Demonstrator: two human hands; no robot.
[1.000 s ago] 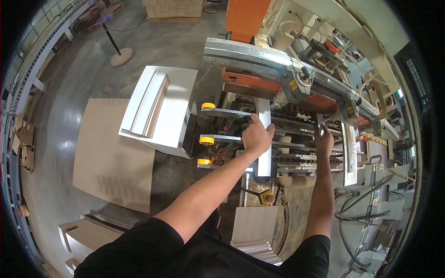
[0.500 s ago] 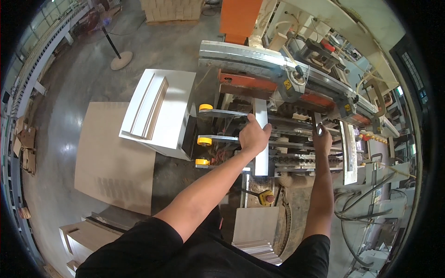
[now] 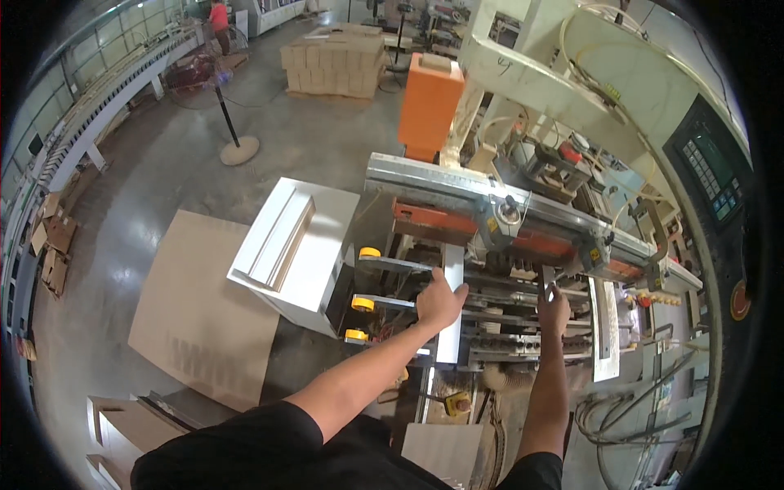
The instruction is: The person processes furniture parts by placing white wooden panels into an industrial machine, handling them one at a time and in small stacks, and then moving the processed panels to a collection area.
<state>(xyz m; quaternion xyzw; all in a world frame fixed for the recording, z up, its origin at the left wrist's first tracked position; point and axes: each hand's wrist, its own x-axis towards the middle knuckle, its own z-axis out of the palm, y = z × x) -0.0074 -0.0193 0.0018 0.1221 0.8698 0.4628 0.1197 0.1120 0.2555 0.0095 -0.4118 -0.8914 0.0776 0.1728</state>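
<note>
My left hand is closed on a narrow white board, with the thumb over its face. The board lies across the metal rails of a machine. Further right, my right hand is closed at the near end of a dark bar. A small shiny metal part shows at its fingertips; what the fingers wrap round is hidden. Right of that hand, a long pale strip stretches across the rails. Yellow rollers sit on the rail ends left of my left hand.
A metal beam crosses behind the rails. White boards lie on a white stack at left, beside a brown sheet on the floor. A yellow switch box sits in front. A control panel stands right; a distant person stands far left.
The view has tilted up, so the machine and both hands sit lower in the picture and the control panel shows more. Both hands keep nearly the same places on the machine.
</note>
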